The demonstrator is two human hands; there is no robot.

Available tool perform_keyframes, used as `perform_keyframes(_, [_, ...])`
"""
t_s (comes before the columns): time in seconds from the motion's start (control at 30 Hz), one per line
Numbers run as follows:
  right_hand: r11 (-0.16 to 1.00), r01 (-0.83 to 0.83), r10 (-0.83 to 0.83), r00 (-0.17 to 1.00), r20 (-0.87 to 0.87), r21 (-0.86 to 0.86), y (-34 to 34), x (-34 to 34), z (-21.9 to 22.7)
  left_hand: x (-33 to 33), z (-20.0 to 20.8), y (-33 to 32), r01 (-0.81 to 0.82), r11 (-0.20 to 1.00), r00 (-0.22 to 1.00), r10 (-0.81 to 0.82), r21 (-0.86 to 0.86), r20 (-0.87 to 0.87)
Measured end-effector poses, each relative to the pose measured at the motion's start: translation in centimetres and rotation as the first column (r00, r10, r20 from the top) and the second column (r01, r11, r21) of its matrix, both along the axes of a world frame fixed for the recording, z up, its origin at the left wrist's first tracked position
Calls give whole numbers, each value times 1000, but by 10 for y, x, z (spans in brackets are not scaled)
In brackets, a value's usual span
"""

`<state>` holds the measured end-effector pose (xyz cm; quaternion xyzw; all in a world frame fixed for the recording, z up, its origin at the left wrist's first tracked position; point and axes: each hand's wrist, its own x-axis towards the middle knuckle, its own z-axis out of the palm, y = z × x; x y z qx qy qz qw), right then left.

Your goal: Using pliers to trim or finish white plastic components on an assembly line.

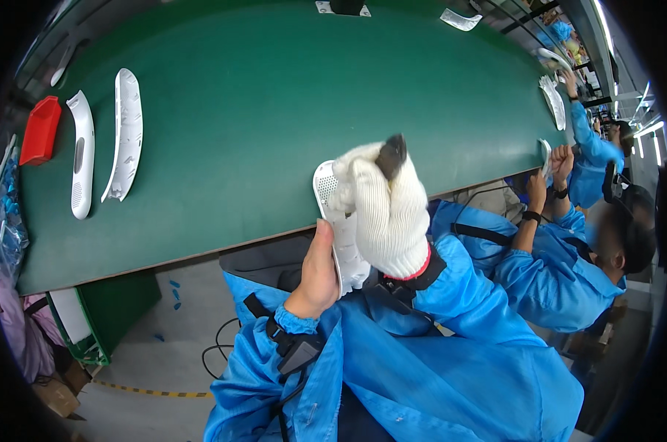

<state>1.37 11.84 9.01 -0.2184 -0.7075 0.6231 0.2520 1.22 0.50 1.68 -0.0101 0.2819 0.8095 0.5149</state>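
Note:
My left hand (316, 274), bare, grips a long white plastic shell (350, 254) by its side, just off the table's near edge. One end of the shell has a grid of small holes, and its ribbed inside faces up. Over that end sits my right hand (385, 210) in a white knit glove with a red cuff, fingers curled closed. A short dark piece (391, 156) sticks out of the top of the gloved fist; the rest of it is hidden, so its kind cannot be made out.
Two more white shells, one outer side up (83, 158) and one ribbed side up (125, 132), lie on the green table (237, 110) at left, beside a red bin (41, 131). Another white piece (461, 20) lies at the far edge. Co-workers in blue (562, 272) handle similar parts close on the right.

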Motion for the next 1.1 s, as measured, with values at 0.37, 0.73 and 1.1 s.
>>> perform_keyframes(0.37, [968,-66,44,994,-97,-241,19,-24,7,8,10,-40,45,942,810,-230,-333,-539])
perform_keyframes(0.73, [924,-42,52,999,14,-380,25,-18,22,8,5,2,-160,921,851,-54,-355,-522])
perform_keyframes(1.1, [945,93,-83,995,45,-314,9,-17,5,9,7,5,-229,918,828,8,-325,-561])
